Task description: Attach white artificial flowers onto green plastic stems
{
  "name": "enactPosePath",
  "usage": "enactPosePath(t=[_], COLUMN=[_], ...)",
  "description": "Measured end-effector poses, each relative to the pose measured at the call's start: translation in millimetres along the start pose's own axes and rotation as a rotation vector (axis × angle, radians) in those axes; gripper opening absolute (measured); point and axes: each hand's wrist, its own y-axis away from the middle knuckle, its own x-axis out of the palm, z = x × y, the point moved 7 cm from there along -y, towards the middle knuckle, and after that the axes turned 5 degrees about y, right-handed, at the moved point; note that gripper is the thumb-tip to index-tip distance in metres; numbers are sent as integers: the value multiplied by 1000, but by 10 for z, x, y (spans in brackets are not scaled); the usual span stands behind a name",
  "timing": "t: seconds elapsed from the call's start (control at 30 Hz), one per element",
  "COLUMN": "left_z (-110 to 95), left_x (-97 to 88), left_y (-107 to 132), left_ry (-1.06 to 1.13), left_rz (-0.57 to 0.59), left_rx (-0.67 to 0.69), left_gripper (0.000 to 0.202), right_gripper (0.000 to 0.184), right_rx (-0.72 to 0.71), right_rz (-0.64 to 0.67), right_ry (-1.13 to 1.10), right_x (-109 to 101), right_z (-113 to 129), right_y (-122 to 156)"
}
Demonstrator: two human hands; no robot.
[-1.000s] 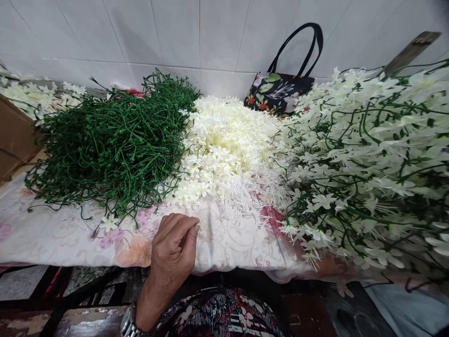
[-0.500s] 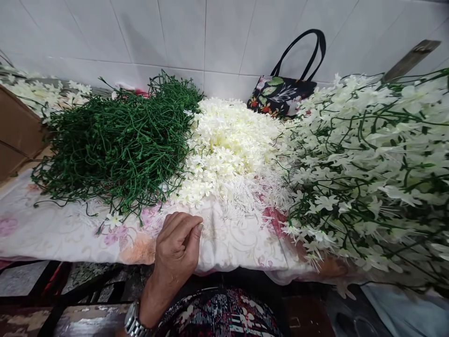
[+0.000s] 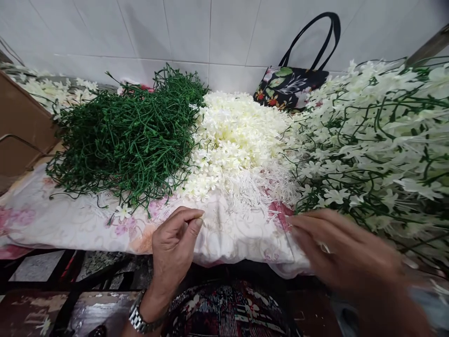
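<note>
My left hand point(image 3: 174, 245) rests at the near edge of the floral cloth point(image 3: 63, 224), thumb pinched against the fingers; whether it holds anything I cannot see. My right hand point(image 3: 345, 252) is smeared by motion, its fingers stretched leftward over the cloth's edge, close to the white stamen threads point(image 3: 259, 189). Behind them lies a pile of loose white flower heads point(image 3: 238, 135). A heap of bare green stems point(image 3: 122, 140) fills the left of the table. Finished stems with white flowers point(image 3: 382, 140) are stacked on the right.
A dark floral handbag point(image 3: 293, 84) leans against the white tiled wall. A brown cardboard box point(image 3: 21, 126) stands at far left, with more white flowers point(image 3: 52, 89) behind it. My patterned lap point(image 3: 228, 313) shows below the table edge.
My right hand has come into view from the right, moving left over the cloth's near edge. My left hand stays pinched in place. The view shifted slightly.
</note>
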Motion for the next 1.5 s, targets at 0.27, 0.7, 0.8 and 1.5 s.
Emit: enactPosePath(t=[0.27, 0.7, 0.8, 1.5], left_z=[221, 143, 134, 44], left_x=[-36, 194, 248, 414], left_y=[97, 122, 165, 305], left_ry=[171, 674, 782, 888], left_rz=[-37, -80, -59, 27], left_rx=[-190, -539, -603, -468], left_gripper=[7, 15, 18, 11], right_gripper=[27, 17, 22, 14], right_rx=[-149, -42, 45, 370], right_rz=[377, 160, 109, -94], right_ry=[70, -258, -426, -1023], right_x=[766, 560, 443, 630], right_z=[118, 105, 128, 484], right_y=[-165, -217, -241, -117])
